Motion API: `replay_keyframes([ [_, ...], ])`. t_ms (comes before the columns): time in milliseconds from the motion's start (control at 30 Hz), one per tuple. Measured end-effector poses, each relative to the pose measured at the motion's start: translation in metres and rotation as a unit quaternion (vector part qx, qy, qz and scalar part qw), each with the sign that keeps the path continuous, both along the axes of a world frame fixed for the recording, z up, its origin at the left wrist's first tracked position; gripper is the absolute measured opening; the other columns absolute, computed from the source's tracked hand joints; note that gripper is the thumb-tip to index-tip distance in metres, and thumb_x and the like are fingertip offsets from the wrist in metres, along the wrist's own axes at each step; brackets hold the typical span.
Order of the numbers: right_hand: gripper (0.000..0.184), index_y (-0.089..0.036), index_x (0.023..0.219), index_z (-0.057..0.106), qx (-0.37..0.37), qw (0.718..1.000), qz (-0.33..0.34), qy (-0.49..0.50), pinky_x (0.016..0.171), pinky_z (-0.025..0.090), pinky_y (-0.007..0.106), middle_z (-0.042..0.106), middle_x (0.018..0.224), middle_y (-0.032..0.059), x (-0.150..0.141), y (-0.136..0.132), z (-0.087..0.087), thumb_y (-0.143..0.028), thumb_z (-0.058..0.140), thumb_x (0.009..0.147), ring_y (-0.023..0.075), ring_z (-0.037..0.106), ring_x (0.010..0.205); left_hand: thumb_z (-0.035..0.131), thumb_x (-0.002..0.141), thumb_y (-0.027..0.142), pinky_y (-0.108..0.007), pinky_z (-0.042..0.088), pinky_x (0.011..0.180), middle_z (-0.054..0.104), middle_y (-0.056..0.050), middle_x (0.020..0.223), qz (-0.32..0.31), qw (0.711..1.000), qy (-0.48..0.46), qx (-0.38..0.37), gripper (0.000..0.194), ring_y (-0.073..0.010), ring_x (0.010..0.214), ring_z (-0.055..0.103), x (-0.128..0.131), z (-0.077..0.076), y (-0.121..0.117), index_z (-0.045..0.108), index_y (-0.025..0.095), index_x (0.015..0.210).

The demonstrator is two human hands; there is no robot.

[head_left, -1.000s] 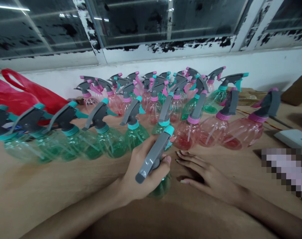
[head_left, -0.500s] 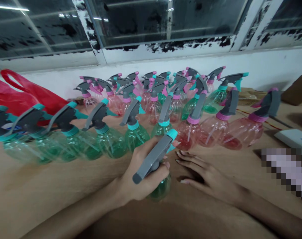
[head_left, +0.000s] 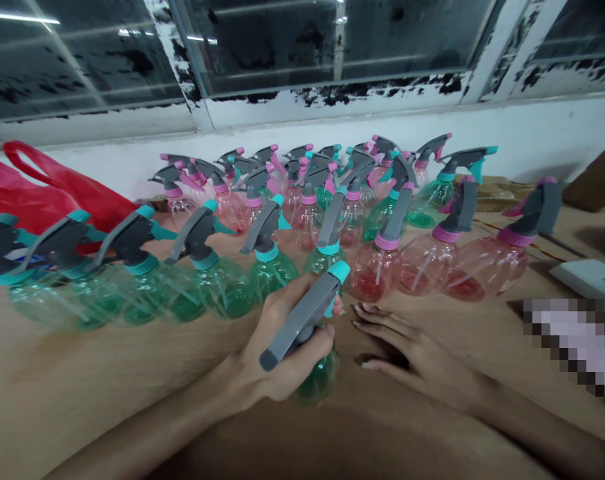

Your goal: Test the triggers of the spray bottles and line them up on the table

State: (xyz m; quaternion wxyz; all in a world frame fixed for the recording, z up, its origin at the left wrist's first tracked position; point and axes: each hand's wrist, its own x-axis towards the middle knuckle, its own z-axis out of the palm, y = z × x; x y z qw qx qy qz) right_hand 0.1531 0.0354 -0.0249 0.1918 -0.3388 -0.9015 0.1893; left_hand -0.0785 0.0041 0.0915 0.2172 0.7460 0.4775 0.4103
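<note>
My left hand (head_left: 277,337) is wrapped round the neck of a green spray bottle (head_left: 316,373) with a grey and teal trigger head (head_left: 302,313), which stands on the brown table (head_left: 82,400). My right hand (head_left: 412,353) lies just to the right of it on the table, fingers stretched forward and holding nothing. Directly beyond my hands stands a row of green spray bottles (head_left: 217,280) at left and pink spray bottles (head_left: 432,260) at right.
More pink and green spray bottles (head_left: 307,187) crowd the back of the table by the white wall under the window. A red plastic bag (head_left: 47,187) lies at far left. A white box (head_left: 587,277) and a brown carton (head_left: 597,180) sit at right.
My left hand has turned the held bottle slightly, so the trigger head's tail swung a little left and down. My right hand has stayed put.
</note>
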Motion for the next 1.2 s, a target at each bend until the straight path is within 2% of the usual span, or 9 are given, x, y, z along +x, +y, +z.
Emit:
replay_keyframes([
  [100,0.054,-0.026,0.136,0.041,-0.004,1.0,-0.003,-0.004,0.107,0.034,0.047,0.045,0.14,0.0047,0.0,0.0,0.001,-0.046,0.052,0.087,0.024,0.036,0.131,0.047,0.069,0.018,-0.029,0.049,0.058,0.061,0.0,0.075,-0.036,0.999,0.003,0.002,0.018,-0.0158,0.06,0.054,-0.001,0.0,0.0,0.057,0.025,0.082],
  [267,0.053,-0.026,0.135,0.042,-0.009,1.0,-0.004,-0.006,0.107,0.033,0.047,0.046,0.14,0.0051,-0.001,-0.001,0.004,-0.046,0.052,0.087,0.0236,0.036,0.131,0.048,0.071,0.02,-0.028,0.045,0.05,0.051,0.004,0.062,-0.004,1.0,-0.013,0.0,0.027,-0.0136,0.047,0.046,0.0,-0.004,0.0,0.058,0.026,0.096],
  [367,0.053,-0.026,0.135,0.042,-0.005,1.0,-0.003,-0.001,0.107,0.033,0.047,0.046,0.14,0.0049,-0.001,-0.001,0.004,-0.045,0.052,0.087,0.0238,0.037,0.131,0.049,0.073,0.021,-0.027,0.045,0.049,0.054,0.003,0.065,0.019,1.0,-0.019,0.01,0.03,-0.0148,0.051,0.051,0.002,-0.007,0.0,0.057,0.027,0.101],
  [467,0.053,-0.028,0.135,0.042,-0.004,1.0,0.0,0.002,0.106,0.034,0.047,0.046,0.139,0.0043,-0.001,0.0,0.003,-0.045,0.053,0.087,0.0238,0.038,0.13,0.05,0.07,0.019,-0.028,0.049,0.057,0.06,0.001,0.078,0.026,0.999,-0.024,0.02,0.029,-0.0159,0.062,0.058,0.003,-0.009,0.001,0.057,0.026,0.097],
  [633,0.054,-0.026,0.135,0.042,0.004,1.0,-0.006,0.001,0.107,0.034,0.046,0.048,0.138,0.0047,0.0,0.0,0.001,-0.046,0.054,0.086,0.0234,0.038,0.13,0.051,0.072,0.016,-0.028,0.051,0.06,0.06,0.001,0.079,-0.004,0.999,-0.038,0.018,0.012,-0.015,0.065,0.062,0.004,-0.01,0.002,0.052,0.024,0.081],
  [800,0.053,-0.026,0.135,0.042,0.004,1.0,-0.002,0.0,0.107,0.034,0.046,0.047,0.139,0.0043,0.0,0.0,0.001,-0.045,0.053,0.087,0.0233,0.037,0.13,0.051,0.073,0.017,-0.029,0.052,0.058,0.058,0.001,0.073,0.003,1.0,-0.026,0.009,0.017,-0.0151,0.061,0.06,0.003,-0.011,0.002,0.053,0.024,0.089],
  [1033,0.053,-0.026,0.135,0.042,0.012,1.0,0.001,-0.008,0.107,0.034,0.047,0.046,0.14,0.0043,0.0,0.0,0.001,-0.046,0.053,0.086,0.0229,0.037,0.131,0.052,0.073,0.016,-0.028,0.051,0.059,0.059,0.002,0.073,-0.002,1.0,-0.022,0.013,0.01,-0.0142,0.06,0.061,0.004,-0.011,0.002,0.052,0.023,0.08],
  [1200,0.053,-0.026,0.134,0.043,0.008,1.0,-0.003,0.0,0.107,0.034,0.046,0.047,0.139,0.0045,-0.001,-0.001,0.002,-0.045,0.053,0.086,0.023,0.039,0.13,0.05,0.074,0.015,-0.028,0.05,0.059,0.057,0.003,0.071,-0.001,0.999,-0.02,0.025,0.023,-0.0141,0.059,0.06,0.004,-0.011,0.002,0.053,0.024,0.094],
])
